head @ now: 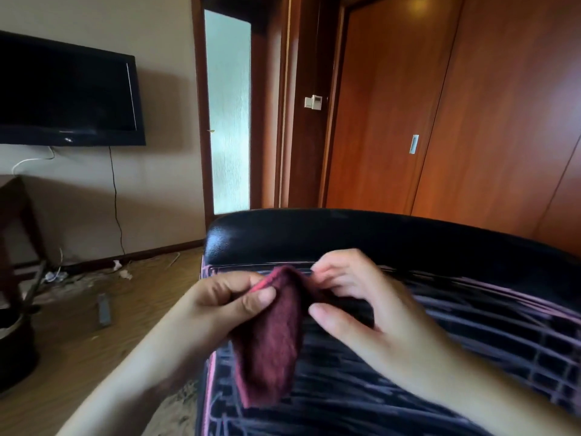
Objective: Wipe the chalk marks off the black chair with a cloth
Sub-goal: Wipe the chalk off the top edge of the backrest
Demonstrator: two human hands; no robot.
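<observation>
We are holding one dark red cloth (273,335) up over the black chair (361,234), both hands at its top edge, the rest hanging loose toward 6 o'clock above the seat. We are pinching the upper left corner with our left hand (226,303), thumb pressed against forefinger with the fabric between. Our right hand (355,297) is at 3 o'clock of the cloth, fingers curled onto the other top edge and thumb standing a little apart; it looks like a light pinch on the fabric, though the contact is partly hidden. The cloth is looking soft, light and limp, a bit fuzzy, so we are judging it is going to fold and bunch easily; best taken by bunching the middle into the palm for wiping, rather than by a corner. Nothing fragile or slippery here. The chalk marks (456,325), pinkish-white lines in a grid, are covering the seat, too many and too blurred to count. Counting: one cloth, one chair, two hands. Wiping is not yet started, we are judging.
</observation>
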